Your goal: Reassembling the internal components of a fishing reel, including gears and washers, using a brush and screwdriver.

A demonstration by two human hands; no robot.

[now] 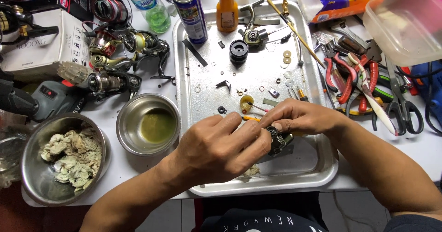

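From the head camera, your left hand and right hand meet low in the middle of the frame, over the near part of the metal tray. Both are closed around one small dark reel part: the left grip pinches it from the left, the right grip pinches it from above. A thin orange-handled tool lies just behind your fingers; I cannot tell whether either hand touches it. To work well here, keep the part low over the tray so anything that drops stays inside its rim, and keep your wrists braced.

The tray carries small washers, rings and screws scattered across it, a black cap toward the top, and a spray can and an orange bottle at its upper edge. On the white bench, left of the tray, a steel bowl of greenish liquid sits near your left wrist, and a larger bowl of crumpled rags sits lower left. Several fishing reels crowd the upper left. Pliers and scissors lie at the right, under a clear plastic box.
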